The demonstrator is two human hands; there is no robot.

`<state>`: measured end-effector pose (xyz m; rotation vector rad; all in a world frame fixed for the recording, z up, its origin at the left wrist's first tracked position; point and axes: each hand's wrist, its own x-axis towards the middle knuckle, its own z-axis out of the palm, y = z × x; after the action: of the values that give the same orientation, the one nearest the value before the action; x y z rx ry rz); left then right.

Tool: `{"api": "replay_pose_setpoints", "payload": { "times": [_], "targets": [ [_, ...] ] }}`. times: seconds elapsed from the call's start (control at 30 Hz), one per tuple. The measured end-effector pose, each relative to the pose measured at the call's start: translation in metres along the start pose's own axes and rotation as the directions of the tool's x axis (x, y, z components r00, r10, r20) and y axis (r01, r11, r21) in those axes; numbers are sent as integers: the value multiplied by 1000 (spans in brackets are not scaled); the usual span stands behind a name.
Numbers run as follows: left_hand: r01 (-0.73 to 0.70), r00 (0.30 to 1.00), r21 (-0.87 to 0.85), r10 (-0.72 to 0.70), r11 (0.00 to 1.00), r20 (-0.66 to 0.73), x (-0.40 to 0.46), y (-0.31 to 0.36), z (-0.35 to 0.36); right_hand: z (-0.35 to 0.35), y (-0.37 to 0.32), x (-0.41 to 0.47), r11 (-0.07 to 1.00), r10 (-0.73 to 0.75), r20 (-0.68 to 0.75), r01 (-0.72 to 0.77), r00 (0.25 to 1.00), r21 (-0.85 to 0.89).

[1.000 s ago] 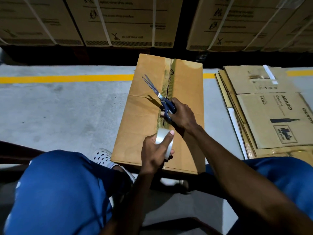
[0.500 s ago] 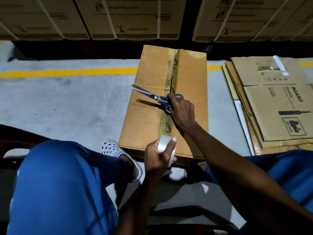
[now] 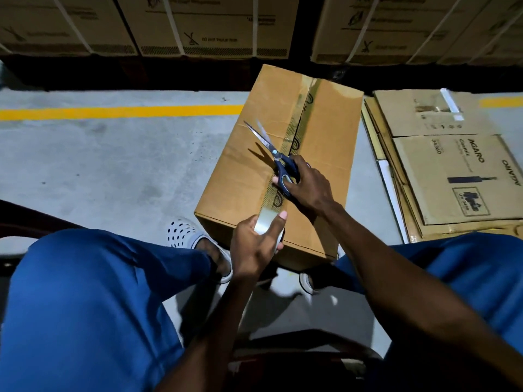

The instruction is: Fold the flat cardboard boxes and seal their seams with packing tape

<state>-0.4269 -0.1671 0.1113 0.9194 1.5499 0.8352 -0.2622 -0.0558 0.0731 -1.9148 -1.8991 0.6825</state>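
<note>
Gripping the tape roll [image 3: 267,226] in our left hand [image 3: 256,247], we held it at the folded box's [image 3: 249,176] near edge. Our right hand [image 3: 307,185] held the scissors [image 3: 273,152], blades parted, over the taped seam [image 3: 294,145].

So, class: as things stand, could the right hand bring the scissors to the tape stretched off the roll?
Probably yes: the right hand holds the scissors open just above the tape roll, nothing between.
</note>
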Motion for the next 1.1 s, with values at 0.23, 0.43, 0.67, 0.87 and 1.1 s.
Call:
{"api": "replay_pose_setpoints", "payload": {
  "times": [0.23,0.43,0.67,0.87,1.1],
  "targets": [
    [-44,999,135,40,990,33,3,-7,-5,-1,17,25,999,31,-119,-29,992,16],
    [40,999,193,-32,980,-43,15,-31,10,-7,17,35,1000,18,-102,-20,995,-24],
    [143,986,-52,-146,988,-78,22,-54,25,-14,12,48,996,28,-99,-37,995,-83],
    [193,981,34,-194,981,22,37,-54,23,-15,4,45,977,-15,-98,-6,995,-211],
    [168,986,6,-168,986,-10,42,-56,22,-1,-13,-29,967,-102,-46,88,994,-240]
  ]
}}
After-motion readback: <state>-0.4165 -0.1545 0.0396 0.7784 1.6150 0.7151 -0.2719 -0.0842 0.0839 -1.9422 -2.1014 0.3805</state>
